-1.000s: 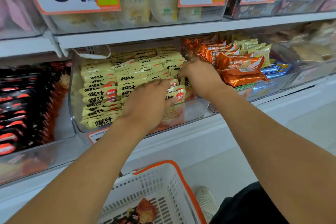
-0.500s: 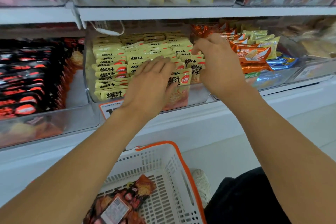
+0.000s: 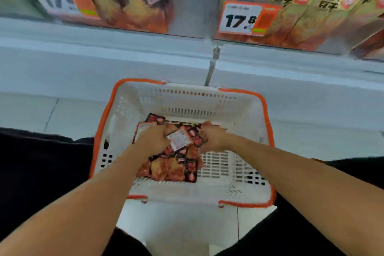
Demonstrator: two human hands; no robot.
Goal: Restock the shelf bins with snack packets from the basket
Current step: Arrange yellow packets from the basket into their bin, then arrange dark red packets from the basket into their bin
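A white basket with an orange rim stands on the floor below me. Inside it lies a heap of red-and-black snack packets. My left hand grips the left side of the heap. My right hand grips its right side. A white-labelled packet sits between the two hands. Above, a clear shelf bin holds red-and-black packets, and the bin to its right holds yellow packets.
Price tags reading 17.8 hang on the bin fronts. A grey shelf ledge runs across between the bins and the basket. My dark trousers flank the basket on both sides. Pale floor tiles show below it.
Both hands left the yellow packets in the shelf bin and dropped into the basket, where they now hold the red-and-black packets. The view tilted down.
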